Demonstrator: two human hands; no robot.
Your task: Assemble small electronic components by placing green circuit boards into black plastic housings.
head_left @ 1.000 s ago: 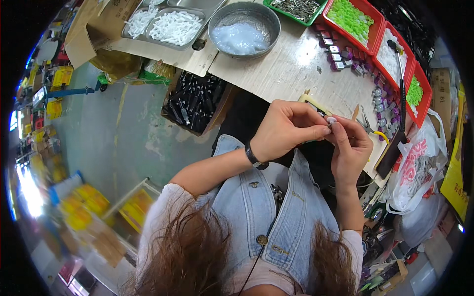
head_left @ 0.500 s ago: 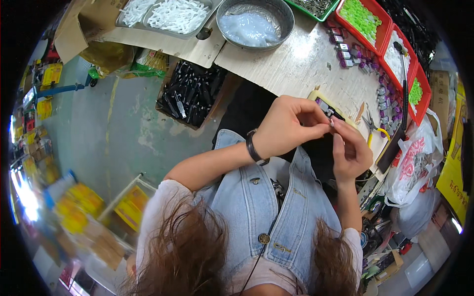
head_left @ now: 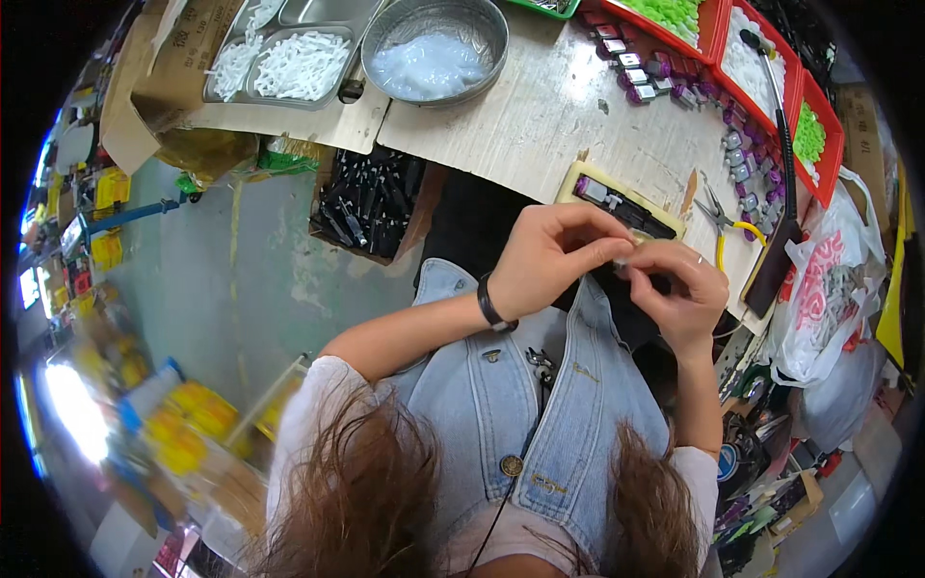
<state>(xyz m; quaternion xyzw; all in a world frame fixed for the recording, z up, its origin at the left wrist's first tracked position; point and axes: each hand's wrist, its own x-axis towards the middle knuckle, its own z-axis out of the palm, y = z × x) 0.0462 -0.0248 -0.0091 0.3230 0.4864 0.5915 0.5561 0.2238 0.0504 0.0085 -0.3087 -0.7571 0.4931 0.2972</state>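
Observation:
My left hand [head_left: 557,255], with a dark band at the wrist, pinches thumb against forefinger just off the table's near edge. Its fingertips meet those of my right hand [head_left: 682,291], also closed in a pinch. Between them is a tiny pale piece, mostly covered by the fingers, its kind unclear. Right behind the hands lies a cream-coloured block [head_left: 578,183], with a long black part [head_left: 647,218] and a small metal-and-purple piece set in it. Pliers [head_left: 718,214] with yellow handles rest to the right of the block.
Small silver-and-purple pieces [head_left: 686,94] lie across the table [head_left: 540,125]. Red bins [head_left: 715,43] of green and white bits line the right. A metal bowl [head_left: 496,63] and a tray of white parts [head_left: 301,65] stand far left; below is a box of black parts [head_left: 371,197].
The view has shifted, so the table things appear further left and more of the cream block shows. My right hand's fingers have curled in more, the fingertips still together with the left's.

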